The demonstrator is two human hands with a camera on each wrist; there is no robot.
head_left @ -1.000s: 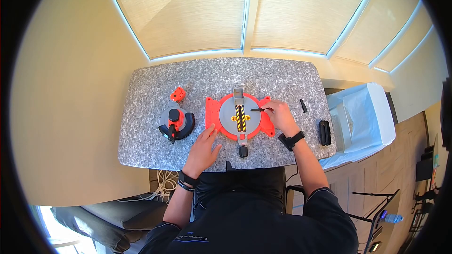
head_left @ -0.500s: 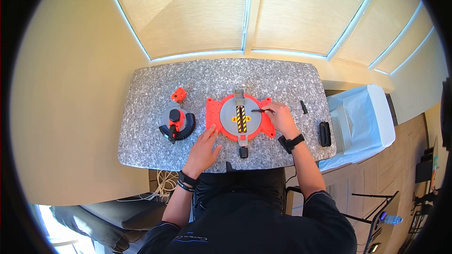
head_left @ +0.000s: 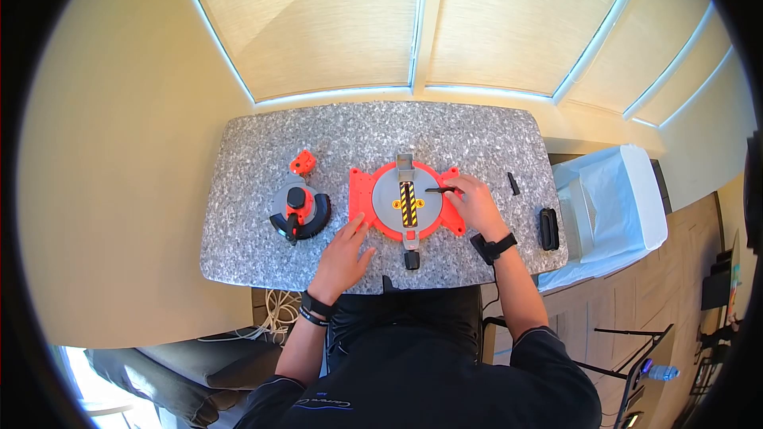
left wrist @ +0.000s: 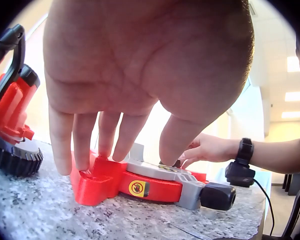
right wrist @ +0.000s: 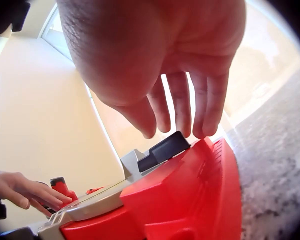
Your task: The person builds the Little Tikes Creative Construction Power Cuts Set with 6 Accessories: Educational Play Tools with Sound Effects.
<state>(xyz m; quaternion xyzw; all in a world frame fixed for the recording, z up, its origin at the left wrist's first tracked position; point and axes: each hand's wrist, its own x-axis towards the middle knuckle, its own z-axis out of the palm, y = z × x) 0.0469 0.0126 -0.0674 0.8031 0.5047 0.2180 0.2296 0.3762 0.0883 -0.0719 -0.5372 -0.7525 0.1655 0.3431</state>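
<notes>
A red base (head_left: 362,195) carries a round grey disc (head_left: 385,205) with a black-and-yellow striped strip. My left hand (head_left: 340,260) rests its spread, straight fingertips on the base's left side; the left wrist view shows the fingers (left wrist: 107,131) on the red part (left wrist: 97,185). At the disc's right side is a small black piece (head_left: 435,190), with my right hand (head_left: 478,206) beside it. In the right wrist view the black piece (right wrist: 165,151) lies against the disc's edge, under loosely extended fingers (right wrist: 180,107); whether they touch it is unclear.
A red and black saw-like part (head_left: 297,210) stands left on the speckled table (head_left: 262,139), below a small red block (head_left: 303,162). To the right lie a thin black piece (head_left: 513,183) and a black case (head_left: 548,229). Beyond the table's right edge stands a lined bin (head_left: 636,191).
My right fingers have shifted slightly right, and more of the black piece shows. The left hand stays on the base. The whole head view has moved down a little.
</notes>
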